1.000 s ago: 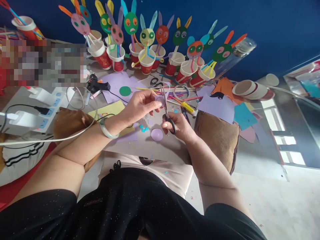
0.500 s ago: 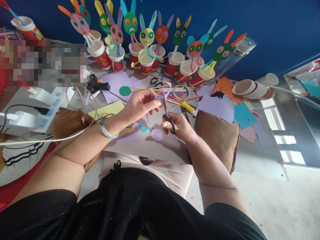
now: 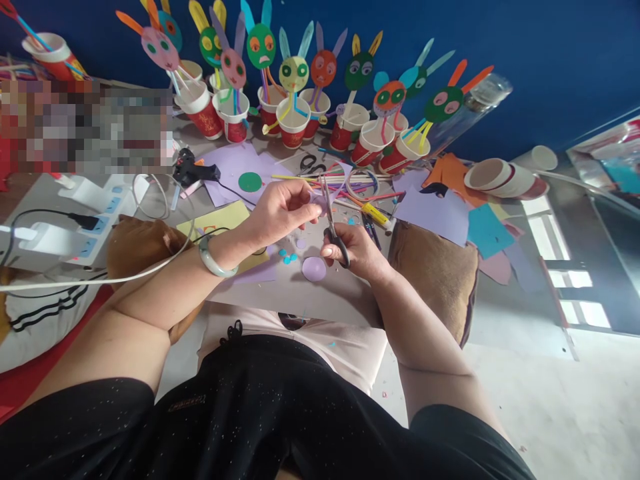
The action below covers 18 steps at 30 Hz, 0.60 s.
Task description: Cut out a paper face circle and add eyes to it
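Between thumb and fingers, my left hand (image 3: 286,212) pinches a small piece of purple paper (image 3: 340,175). My right hand (image 3: 357,252) is closed round the black handles of a pair of scissors (image 3: 330,220), whose blades point away from me and meet the paper beside my left fingertips. Below the hands, a purple paper oval (image 3: 314,269) lies on the grey table (image 3: 320,300), with small blue paper dots (image 3: 287,257) to its left. A green paper circle (image 3: 250,182) rests on purple sheets left of my left hand.
Paper cups (image 3: 293,123) with paper animal faces line the table's back. Coloured sticks, a yellow glue tube (image 3: 376,215) and black-handled scissors (image 3: 311,162) lie beyond my hands. A power strip (image 3: 103,217) and cables are at left, a brown cushion (image 3: 435,283) at right.
The purple paper has turned slightly in my left fingers, its free end now differently angled by the blades. The scissors have shifted a little to the left. Other objects look unmoved.
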### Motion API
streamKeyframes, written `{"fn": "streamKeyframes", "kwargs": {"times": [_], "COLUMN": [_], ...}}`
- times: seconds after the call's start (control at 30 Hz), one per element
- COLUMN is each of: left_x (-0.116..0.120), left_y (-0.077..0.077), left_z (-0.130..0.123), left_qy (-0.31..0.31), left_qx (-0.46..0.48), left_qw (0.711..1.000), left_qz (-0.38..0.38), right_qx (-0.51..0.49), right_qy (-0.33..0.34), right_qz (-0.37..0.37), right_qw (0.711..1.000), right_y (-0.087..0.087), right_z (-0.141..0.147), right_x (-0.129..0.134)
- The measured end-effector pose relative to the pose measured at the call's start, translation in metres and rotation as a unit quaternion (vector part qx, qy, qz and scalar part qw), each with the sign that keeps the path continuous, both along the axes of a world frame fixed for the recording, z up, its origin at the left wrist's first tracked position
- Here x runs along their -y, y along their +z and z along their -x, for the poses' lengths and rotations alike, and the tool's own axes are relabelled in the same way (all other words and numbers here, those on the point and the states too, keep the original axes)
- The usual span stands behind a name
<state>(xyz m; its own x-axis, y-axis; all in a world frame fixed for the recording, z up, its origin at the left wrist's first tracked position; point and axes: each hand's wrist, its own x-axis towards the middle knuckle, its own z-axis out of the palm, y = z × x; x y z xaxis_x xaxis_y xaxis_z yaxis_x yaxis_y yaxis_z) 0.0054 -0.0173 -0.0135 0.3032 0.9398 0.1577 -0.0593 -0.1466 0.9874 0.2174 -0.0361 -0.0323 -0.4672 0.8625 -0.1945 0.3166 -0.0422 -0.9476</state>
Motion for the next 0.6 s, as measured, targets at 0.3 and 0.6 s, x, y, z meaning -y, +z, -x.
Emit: {"fn": "streamKeyframes", "kwargs": {"times": [0.3,0.6], "left_x": [-0.0001,-0.0021], "left_y": [0.0002,-0.0043], "left_z": [0.001,0.0012], "left_qy": [0.009,0.009], "left_qx": [-0.016,-0.008], "left_qw": [1.0,1.0], "left_qz": [-0.003,-0.016], "right_qx": [0.008,0.0], "right_qy": [0.009,0.004], "right_qz": [-0.012,-0.006], "right_qw": [1.0,1.0], "right_y": [0.0025,0.0023], "right_z": [-0.0009,-0.0007], "right_x": [0.0008,0.0008]}}
